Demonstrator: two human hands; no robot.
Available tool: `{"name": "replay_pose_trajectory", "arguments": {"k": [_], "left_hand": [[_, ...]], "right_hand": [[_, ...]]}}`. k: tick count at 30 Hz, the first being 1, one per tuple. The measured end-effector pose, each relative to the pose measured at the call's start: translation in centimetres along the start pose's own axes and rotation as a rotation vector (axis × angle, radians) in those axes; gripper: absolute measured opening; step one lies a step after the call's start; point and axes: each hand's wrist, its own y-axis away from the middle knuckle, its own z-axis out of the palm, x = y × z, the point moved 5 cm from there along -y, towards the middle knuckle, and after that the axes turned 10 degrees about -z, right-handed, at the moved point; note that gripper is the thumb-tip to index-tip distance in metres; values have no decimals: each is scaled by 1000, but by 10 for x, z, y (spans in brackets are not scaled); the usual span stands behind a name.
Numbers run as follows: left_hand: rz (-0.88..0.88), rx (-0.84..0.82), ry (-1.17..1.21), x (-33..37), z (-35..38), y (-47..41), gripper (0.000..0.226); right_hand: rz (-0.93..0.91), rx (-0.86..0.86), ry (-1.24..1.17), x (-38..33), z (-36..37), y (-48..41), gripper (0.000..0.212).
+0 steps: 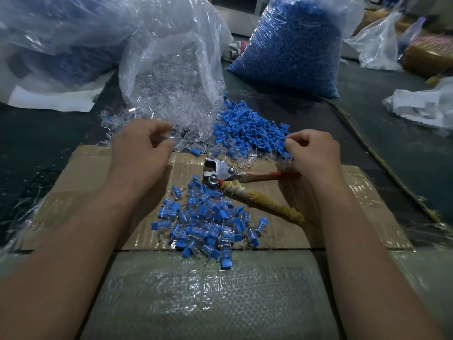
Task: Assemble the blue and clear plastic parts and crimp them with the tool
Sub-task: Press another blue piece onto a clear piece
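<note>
Where the scene lies nearest, a plastic-wrapped woven sack [210, 298] fills the foreground, with a flat cardboard sheet [73, 190] butting its far edge. Centre of the cardboard: a heap of assembled blue-and-clear parts [210, 224], a few spilling onto the sack. Just beyond the heap the crimping tool [220, 171] lies flat, metal head to the left, its handles splayed rightward, one red, one wrapped in yellowish cloth. Left hand [139, 150] hangs over the cardboard's far edge at the loose clear parts [182, 142], fingers curled toward the thumb; whether it holds a piece cannot be told. Right hand [315, 153] is above the red handle's end, fingers curled, fingertips at the near-right edge of the loose blue parts [247, 128]; any grip cannot be made out. Farther back: an open clear bag [171, 69] spilling clear pieces, left of centre, and a full bag of blue parts [291, 50] to its right. More plastic bags lie far left and far right.
</note>
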Motion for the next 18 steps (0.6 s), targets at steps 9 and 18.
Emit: {"name": "replay_pose_trajectory", "arguments": {"k": [9, 18], "left_hand": [[-98, -116, 206, -4, 6, 5, 32], [-108, -165, 374, -2, 9, 10, 26]], "right_hand": [[-107, -174, 177, -4, 25, -6, 44], [-228, -248, 37, -15, 32, -1, 25]]}}
